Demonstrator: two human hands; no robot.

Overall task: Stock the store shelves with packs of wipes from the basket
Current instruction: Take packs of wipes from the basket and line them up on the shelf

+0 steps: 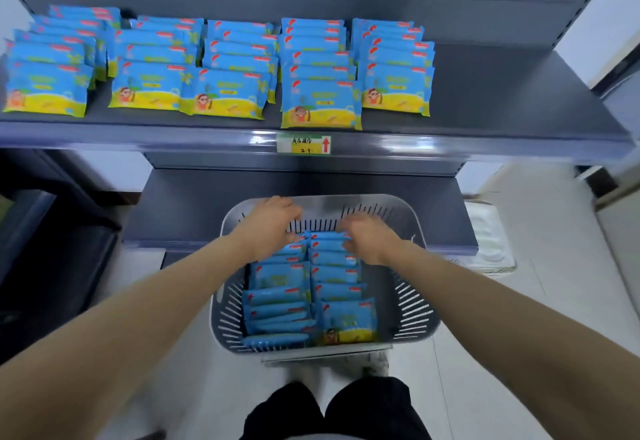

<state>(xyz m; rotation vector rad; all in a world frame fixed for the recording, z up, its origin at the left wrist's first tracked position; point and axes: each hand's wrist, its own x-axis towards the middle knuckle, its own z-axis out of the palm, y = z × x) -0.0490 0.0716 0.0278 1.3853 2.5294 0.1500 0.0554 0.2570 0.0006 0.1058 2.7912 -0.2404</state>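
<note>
A grey slotted basket (pixel 410 304) stands on the floor in front of me, holding two rows of blue and yellow wipe packs (pixel 349 320). My left hand (pixel 268 226) reaches into the far end of the left row, fingers curled down onto the packs there. My right hand (pixel 367 240) reaches into the far end of the right row, fingers curled over the packs. Whether either hand holds a pack is hidden by the fingers. On the upper shelf (pixel 502 103), several rows of the same wipe packs (pixel 221 96) stand one behind the other.
A price label (pixel 304 144) sits on the upper shelf's front edge. The right part of that shelf is bare. A lower dark shelf (pixel 180 211) lies behind the basket. A white folded cloth (pixel 488 235) lies on the floor at right. Dark cabinets stand at left.
</note>
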